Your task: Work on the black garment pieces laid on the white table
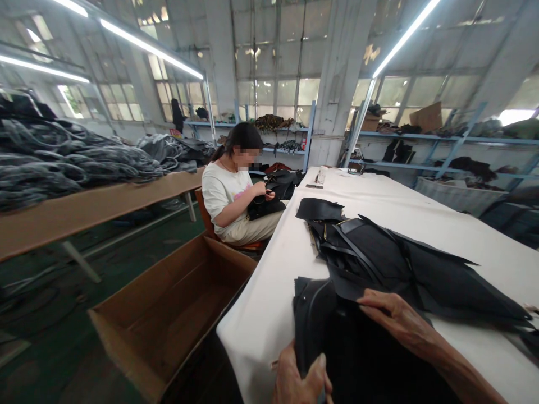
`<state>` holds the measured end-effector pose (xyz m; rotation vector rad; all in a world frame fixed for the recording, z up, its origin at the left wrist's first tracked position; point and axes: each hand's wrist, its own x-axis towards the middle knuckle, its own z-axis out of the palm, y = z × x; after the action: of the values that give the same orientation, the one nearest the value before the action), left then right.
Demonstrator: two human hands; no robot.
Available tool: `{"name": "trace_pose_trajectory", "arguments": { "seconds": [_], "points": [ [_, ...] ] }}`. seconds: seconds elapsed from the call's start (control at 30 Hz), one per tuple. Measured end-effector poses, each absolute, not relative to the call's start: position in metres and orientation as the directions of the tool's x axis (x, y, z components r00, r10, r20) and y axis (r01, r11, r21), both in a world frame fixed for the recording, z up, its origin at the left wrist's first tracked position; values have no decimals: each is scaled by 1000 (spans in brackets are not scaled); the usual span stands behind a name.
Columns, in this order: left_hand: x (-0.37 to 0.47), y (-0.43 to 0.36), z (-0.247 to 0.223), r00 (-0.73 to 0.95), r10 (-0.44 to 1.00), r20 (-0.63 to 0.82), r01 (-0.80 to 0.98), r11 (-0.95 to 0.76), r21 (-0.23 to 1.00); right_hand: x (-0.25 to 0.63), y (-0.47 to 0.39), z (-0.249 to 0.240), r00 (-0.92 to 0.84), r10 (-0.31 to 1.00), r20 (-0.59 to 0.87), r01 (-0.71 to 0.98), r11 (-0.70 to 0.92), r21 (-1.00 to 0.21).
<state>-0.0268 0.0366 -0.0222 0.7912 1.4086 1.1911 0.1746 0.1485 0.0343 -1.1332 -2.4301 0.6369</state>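
Note:
A black leather piece (pixel 337 336) lies at the near edge of the white-covered table (pixel 396 207). My left hand (pixel 301 381) pinches its lower left edge with thumb and fingers. My right hand (pixel 400 320) rests flat on top of the piece, fingers spread toward the left. Just beyond it sits a pile of black leather panels and straps (pixel 400 264), spreading to the right. A smaller black piece (pixel 319 210) lies farther up the table.
An open cardboard box (pixel 168 314) stands on the floor left of the table. A seated person (pixel 236 191) in a white shirt handles a black bag beyond it. A long bench (pixel 84 207) with grey material piles runs along the left. Blue shelves (pixel 442 137) line the back wall.

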Motion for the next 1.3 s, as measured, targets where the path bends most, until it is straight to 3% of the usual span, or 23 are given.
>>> {"name": "trace_pose_trajectory", "arguments": {
  "seconds": [0.13, 0.27, 0.47, 0.57, 0.67, 0.8, 0.9, 1.1, 1.3],
  "points": [
    [-37, 31, -16, -102, 969, -227, -238, 198, 951, 171, 166, 15, -525, 813, 252, 687, 579, -439],
    [-53, 17, -15, -149, 959, -243, -150, 221, 964, 166, 167, -9, -430, 830, 354, 792, 535, -294],
    [-73, 0, -24, -134, 952, -275, -96, 264, 960, 152, 55, -25, -467, 714, 523, 802, 590, -89],
    [-76, -3, -26, -119, 949, -292, -100, 282, 954, 140, -4, -48, -638, 626, 449, 704, 711, 9],
    [-76, -7, -24, -99, 947, -306, -104, 296, 949, 136, -29, -75, -672, 642, 369, 711, 699, 80],
    [-76, -14, -20, -89, 956, -281, -110, 271, 956, 146, -23, -78, -640, 675, 367, 725, 689, -5],
    [-76, -20, -17, -122, 954, -274, -109, 261, 959, 155, -2, -50, -584, 739, 336, 735, 657, -168],
    [-72, -26, -10, -136, 961, -240, -84, 230, 969, 172, 69, 25, -387, 922, 22, 762, 333, -556],
    [-64, -25, -8, -115, 964, -241, -74, 234, 969, 182, 98, 50, -284, 942, -179, 657, 55, -752]
  ]
}}
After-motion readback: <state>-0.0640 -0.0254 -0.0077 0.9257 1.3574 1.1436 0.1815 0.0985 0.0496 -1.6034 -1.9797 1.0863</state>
